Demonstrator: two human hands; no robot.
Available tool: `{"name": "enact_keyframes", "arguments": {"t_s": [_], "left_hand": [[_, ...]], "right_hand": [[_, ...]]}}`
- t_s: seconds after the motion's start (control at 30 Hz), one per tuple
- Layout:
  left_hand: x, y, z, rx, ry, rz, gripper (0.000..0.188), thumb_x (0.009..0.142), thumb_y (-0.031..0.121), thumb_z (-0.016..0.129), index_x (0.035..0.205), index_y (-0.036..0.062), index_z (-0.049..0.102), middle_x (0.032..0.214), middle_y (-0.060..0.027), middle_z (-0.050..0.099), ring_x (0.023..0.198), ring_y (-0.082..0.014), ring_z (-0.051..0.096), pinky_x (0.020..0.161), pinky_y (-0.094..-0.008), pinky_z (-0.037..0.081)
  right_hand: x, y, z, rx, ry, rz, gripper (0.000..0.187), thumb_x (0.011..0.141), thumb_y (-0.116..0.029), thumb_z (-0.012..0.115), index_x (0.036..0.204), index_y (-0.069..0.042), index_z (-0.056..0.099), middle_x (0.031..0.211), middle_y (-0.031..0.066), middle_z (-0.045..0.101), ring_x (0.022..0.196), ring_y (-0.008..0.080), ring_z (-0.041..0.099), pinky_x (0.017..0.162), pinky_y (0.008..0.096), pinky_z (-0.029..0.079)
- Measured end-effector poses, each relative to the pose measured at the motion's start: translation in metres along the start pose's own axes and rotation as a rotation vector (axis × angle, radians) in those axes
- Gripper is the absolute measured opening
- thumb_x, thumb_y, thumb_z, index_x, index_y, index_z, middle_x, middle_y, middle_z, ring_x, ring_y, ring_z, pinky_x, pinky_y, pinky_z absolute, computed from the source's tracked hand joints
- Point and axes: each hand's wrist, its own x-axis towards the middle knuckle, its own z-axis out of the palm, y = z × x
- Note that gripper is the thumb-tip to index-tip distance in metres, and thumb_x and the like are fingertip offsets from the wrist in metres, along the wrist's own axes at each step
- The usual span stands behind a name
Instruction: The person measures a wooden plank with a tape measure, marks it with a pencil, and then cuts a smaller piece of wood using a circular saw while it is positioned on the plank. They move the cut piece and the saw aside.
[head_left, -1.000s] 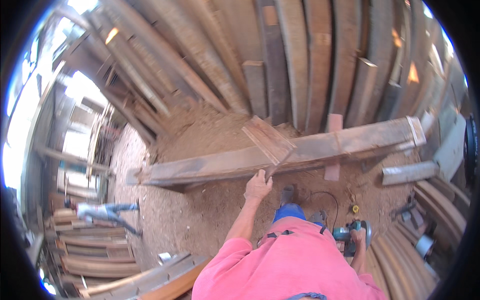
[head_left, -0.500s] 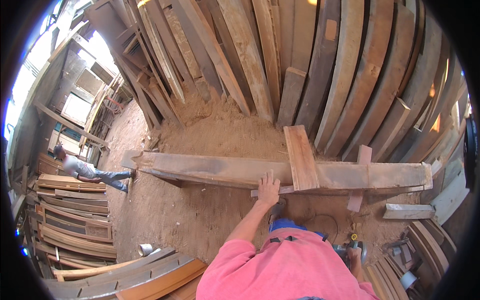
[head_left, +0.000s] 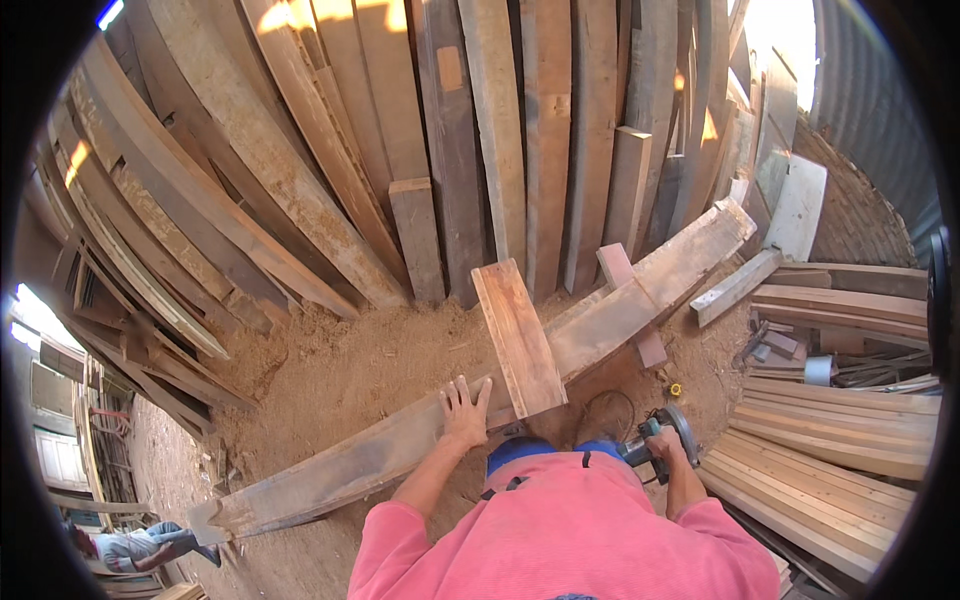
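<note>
A long, heavy wooden beam (head_left: pixel 340 470) lies slantwise in front of me, low over the sandy floor. My left hand (head_left: pixel 464 415) rests on its top face, fingers spread, just left of a short reddish-brown board (head_left: pixel 520 345) laid across the beam. A pinkish wooden piece (head_left: pixel 650 348) sticks out on both sides of the beam farther right. At my right side, my right hand (head_left: pixel 662 443) is closed round the handle of a circular saw (head_left: pixel 684 430) with a round disc guard. The saw is held apart from the beam.
Tall planks (head_left: pixel 548 150) lean along the far side. Stacked boards (head_left: pixel 810 480) lie at the right, near a pale block (head_left: pixel 735 288) and a white can (head_left: pixel 818 370). A dark cable (head_left: pixel 605 395) curves by my legs. Another person (head_left: pixel 135 548) is at the far left.
My view has swung right, so the beam appears tilted and the other person sits lower left. My right hand and the saw have come up more fully into view. My left hand stays on the beam.
</note>
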Motion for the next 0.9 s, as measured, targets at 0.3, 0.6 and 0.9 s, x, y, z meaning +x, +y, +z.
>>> {"name": "enact_keyframes", "arguments": {"t_s": [0.3,0.6,0.9], "left_hand": [[0.011,-0.003,0.015,-0.159,0.148,0.092,0.122,0.066,0.017,0.085,0.164,0.0312,0.014,0.163,-0.0308,0.020,0.150,-0.0488,0.021,0.121,-0.0639,0.018],[0.010,0.009,0.032,-0.130,0.116,-0.012,0.130,0.063,0.027,0.093,0.164,0.0354,0.012,0.164,-0.0303,0.014,0.150,-0.0514,0.018,0.122,-0.0621,0.015],[0.004,0.049,0.046,-0.135,0.282,-0.209,0.114,0.072,0.028,0.086,0.163,0.0325,0.018,0.165,-0.0310,0.012,0.153,-0.0508,0.011,0.122,-0.0632,0.016]], "right_hand": [[0.049,0.046,0.062,0.136,-0.043,0.037,0.010,0.089,-0.016,0.067,0.087,-0.009,0.072,0.080,0.0065,0.070,0.078,0.0218,0.070,0.061,0.0431,0.053],[0.065,-0.092,0.019,-0.113,-0.126,-0.307,0.013,0.087,-0.018,0.067,0.089,-0.007,0.072,0.083,0.0086,0.071,0.080,0.0236,0.071,0.063,0.0429,0.054],[0.060,-0.166,0.008,-0.223,-0.151,-0.467,0.018,0.085,-0.020,0.068,0.092,-0.005,0.073,0.086,0.0107,0.072,0.082,0.0254,0.072,0.065,0.0427,0.055]]}}
